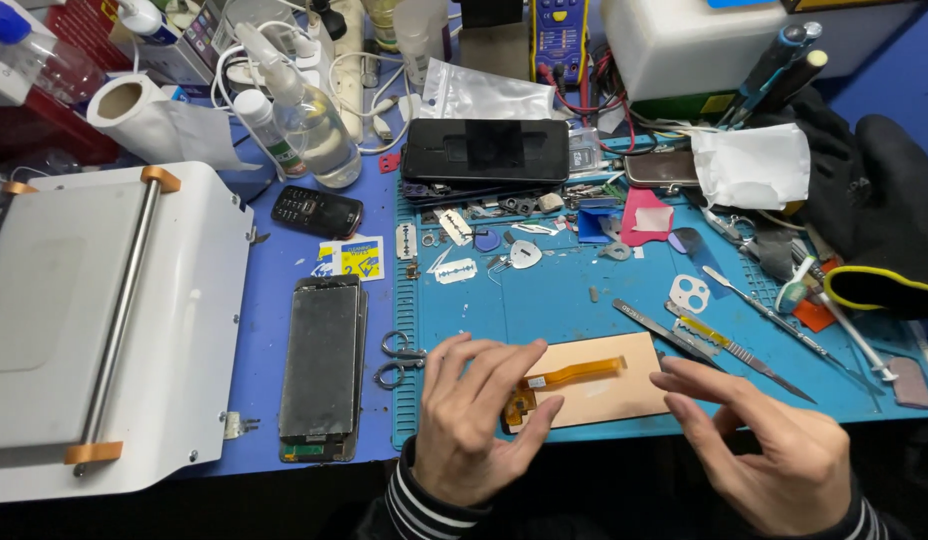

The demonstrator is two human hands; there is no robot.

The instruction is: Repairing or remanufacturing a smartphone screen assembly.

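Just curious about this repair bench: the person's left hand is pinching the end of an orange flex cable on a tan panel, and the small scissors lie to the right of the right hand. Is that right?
Not quite. In the head view the left hand does pinch the orange flex cable on the tan panel, but the small scissors lie to the left of that left hand, not to the right of the right hand.

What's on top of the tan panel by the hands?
An orange ribbon cable lies along the tan panel, running to its left end. There the left hand covers the corner, fingers on the cable's connector end. Whatever is under the hand can't be seen.
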